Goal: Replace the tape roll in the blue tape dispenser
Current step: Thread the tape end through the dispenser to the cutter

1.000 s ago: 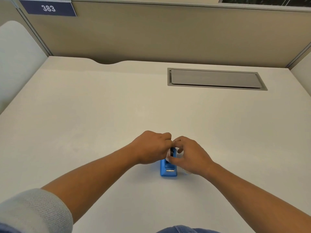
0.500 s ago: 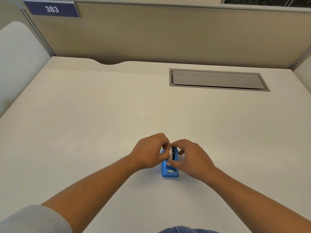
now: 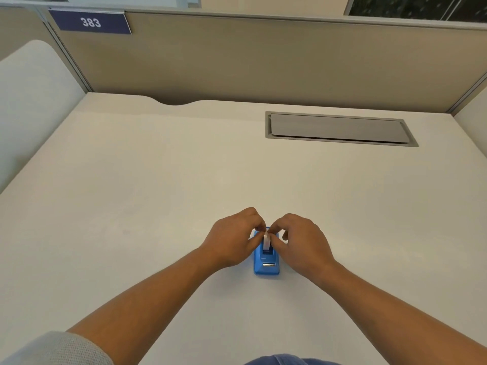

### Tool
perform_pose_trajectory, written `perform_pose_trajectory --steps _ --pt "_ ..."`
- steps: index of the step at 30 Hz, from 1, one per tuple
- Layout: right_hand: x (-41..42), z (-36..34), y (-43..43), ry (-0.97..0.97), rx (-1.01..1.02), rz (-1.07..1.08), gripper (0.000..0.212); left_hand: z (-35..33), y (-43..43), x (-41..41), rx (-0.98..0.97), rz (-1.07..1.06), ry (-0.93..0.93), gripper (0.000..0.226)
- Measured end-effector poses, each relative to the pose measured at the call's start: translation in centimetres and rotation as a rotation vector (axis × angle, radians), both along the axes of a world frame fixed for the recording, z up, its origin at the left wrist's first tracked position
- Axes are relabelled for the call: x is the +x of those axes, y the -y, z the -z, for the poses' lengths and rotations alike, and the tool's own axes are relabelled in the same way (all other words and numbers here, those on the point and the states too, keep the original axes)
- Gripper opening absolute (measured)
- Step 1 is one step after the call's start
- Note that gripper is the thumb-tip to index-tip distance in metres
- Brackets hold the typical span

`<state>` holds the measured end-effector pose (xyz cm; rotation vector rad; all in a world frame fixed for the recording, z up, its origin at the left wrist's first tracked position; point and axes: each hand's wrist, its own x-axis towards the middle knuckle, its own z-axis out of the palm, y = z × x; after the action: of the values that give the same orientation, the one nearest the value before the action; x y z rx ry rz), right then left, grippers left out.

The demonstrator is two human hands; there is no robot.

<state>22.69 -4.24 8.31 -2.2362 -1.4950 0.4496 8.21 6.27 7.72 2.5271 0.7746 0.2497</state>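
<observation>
A small blue plastic tape dispenser is seen standing on the pale bench at about 6 o'clock in the view, its metal cutter end turned toward the person. A white tape roll is seated upright in it. The roll is pinched from 9 o'clock by the left hand and from 3 o'clock by the right hand, fingertips meeting above the dispenser. A grey recessed cable hatch is set at 1 o'clock.

Two hands, one blue tape dispenser, one tape roll, one desk.
</observation>
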Motion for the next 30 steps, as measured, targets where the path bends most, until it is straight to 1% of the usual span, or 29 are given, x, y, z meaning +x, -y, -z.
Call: perform_pose_trajectory --steps 2,5,8,9,11,13,20,27,30 --pt "0.1 -0.1 0.1 0.012 -0.005 0.003 0.007 0.0 0.2 -0.6 -0.038 -0.032 0.049 0.018" --pt "0.0 -0.2 0.4 0.023 -0.008 0.003 0.007 0.1 0.6 -1.7 -0.139 -0.058 0.093 0.052" --pt "-0.2 -0.4 0.6 0.023 0.000 -0.007 0.006 0.7 1.1 -2.0 -0.178 -0.003 -0.001 0.092" --pt "-0.3 -0.5 0.7 0.023 0.006 -0.012 0.006 1.0 1.3 -2.0 -0.172 0.008 -0.038 0.100" --pt "-0.4 -0.6 0.9 0.026 0.012 -0.028 0.006 1.8 1.6 -1.9 -0.149 0.017 -0.085 0.110" --pt "-0.5 -0.8 1.2 0.036 0.005 -0.047 0.008 2.4 2.0 -1.8 -0.117 0.018 -0.106 0.112" --pt "-1.1 -0.7 2.3 0.072 -0.037 -0.110 0.013 2.9 2.3 -1.7 -0.065 -0.027 -0.104 0.108" --pt "-1.4 -0.7 2.8 0.130 -0.011 -0.152 0.016 2.8 2.4 -1.5 -0.051 -0.038 -0.128 0.106" --pt "-1.6 -0.7 3.2 0.174 -0.006 -0.204 0.017 2.8 2.4 -1.4 -0.027 -0.045 -0.137 0.104"
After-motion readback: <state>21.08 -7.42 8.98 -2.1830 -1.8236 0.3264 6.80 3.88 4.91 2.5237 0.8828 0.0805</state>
